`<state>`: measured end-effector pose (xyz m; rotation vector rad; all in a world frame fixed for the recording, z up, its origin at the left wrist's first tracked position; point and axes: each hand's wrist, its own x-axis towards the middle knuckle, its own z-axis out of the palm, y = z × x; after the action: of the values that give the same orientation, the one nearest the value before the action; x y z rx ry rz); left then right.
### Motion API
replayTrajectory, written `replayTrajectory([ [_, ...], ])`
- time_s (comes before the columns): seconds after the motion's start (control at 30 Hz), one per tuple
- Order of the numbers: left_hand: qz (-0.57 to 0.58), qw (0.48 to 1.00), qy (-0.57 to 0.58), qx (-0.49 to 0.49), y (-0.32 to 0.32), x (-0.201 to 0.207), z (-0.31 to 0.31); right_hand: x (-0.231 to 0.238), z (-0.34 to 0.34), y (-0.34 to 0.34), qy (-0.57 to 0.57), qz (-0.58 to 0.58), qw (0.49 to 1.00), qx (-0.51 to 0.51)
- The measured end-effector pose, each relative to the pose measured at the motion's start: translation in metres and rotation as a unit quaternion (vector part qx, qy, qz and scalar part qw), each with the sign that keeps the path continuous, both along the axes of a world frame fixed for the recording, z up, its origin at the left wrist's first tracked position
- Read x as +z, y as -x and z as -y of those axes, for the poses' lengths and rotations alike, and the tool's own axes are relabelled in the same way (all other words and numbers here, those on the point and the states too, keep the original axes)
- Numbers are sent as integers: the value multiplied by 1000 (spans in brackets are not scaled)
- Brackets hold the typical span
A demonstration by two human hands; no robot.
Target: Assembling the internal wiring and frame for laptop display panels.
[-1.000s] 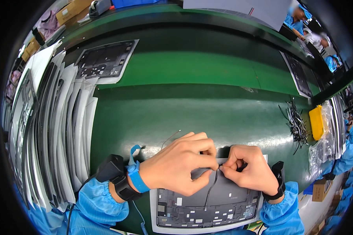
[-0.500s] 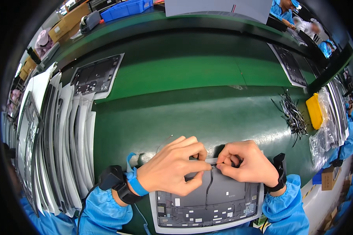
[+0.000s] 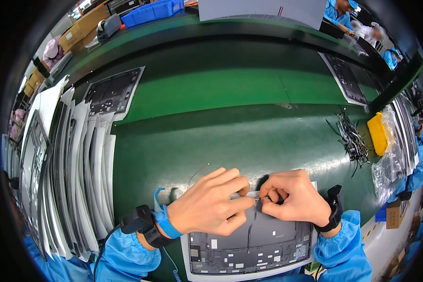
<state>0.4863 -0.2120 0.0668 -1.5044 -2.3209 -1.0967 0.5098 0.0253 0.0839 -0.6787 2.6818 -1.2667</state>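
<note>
A dark grey flat device panel (image 3: 278, 224) with several small white stickers lies in front of me on a white sheet (image 3: 185, 256). A thin black cable (image 3: 251, 231) runs down its middle from the far edge. My left hand (image 3: 211, 204), with a blue strap at the wrist, reaches over the far left part of the panel. Its index fingertip and thumb close around the cable's upper end. Opposite it, my right hand (image 3: 296, 195) pinches at the same end with thumb and index finger. The fingertips nearly meet, and they partly hide the cable end.
A tall row of panels between white sheets (image 3: 91, 174) stands at left. Other panels lie at far left (image 3: 110, 91) and far right (image 3: 345, 77). A heap of black cables (image 3: 353, 141), a yellow block (image 3: 377, 133) and clear plastic film (image 3: 387, 164) sit at right. Co-workers are beyond.
Both hands stay at the cable's upper end. My left hand has shifted slightly right and down, with its fingertips closer to my right ones.
</note>
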Motion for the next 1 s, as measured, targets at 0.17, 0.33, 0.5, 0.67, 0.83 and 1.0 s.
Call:
replayTrajectory([
  [0.17, 5, 1000, 13, 0, -1, -2, -3, -5, -5, 2, 10, -14, 1000, 15],
  [0.33, 13, 999, 28, 10, 1, -1, -6, -9, -6, -3, 53, -51, 997, 18],
  [0.5, 6, 999, 44, 29, 0, -1, -7, -11, -7, -3, 23, -107, 994, 24],
  [0.67, 2, 999, 33, 29, 4, -4, -9, -12, -4, -4, 7, -132, 991, 10],
  [0.83, 29, 999, 6, 28, 0, -3, -12, -10, -2, -4, -22, -154, 988, 19],
  [1.0, 113, 991, 28, 73, -2, 4, -9, -5, -2, -2, 17, -58, 998, 6],
])
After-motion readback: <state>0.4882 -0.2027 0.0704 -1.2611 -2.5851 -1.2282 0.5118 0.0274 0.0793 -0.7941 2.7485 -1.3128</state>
